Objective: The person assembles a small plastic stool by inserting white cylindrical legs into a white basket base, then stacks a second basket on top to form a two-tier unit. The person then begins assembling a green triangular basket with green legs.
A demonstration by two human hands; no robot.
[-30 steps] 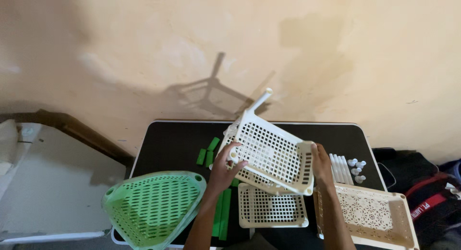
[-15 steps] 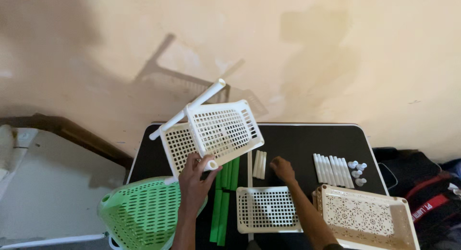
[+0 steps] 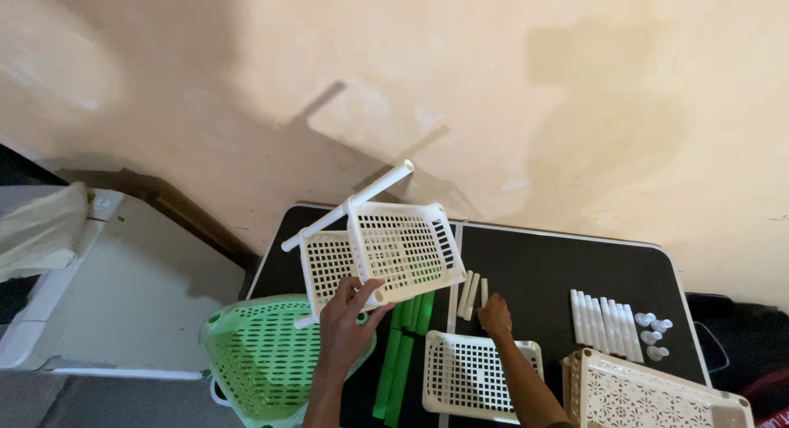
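My left hand grips a cream perforated basket tray by its near edge and holds it tilted above the black table. White tubes are fitted to the tray and stick out up and to the left. My right hand rests on the table with fingers curled over short cream tubes; whether it grips one I cannot tell. Right below that hand lies a second cream perforated tray. Green tubes lie under the raised tray.
A green perforated basket sits at the table's left front corner. A row of white tubes and small white caps lies at the right. A cream lattice tray is at the front right. A wall stands behind.
The raised tray left my right hand and swung left and higher in my left hand alone. My right hand dropped to the short cream tubes on the table.
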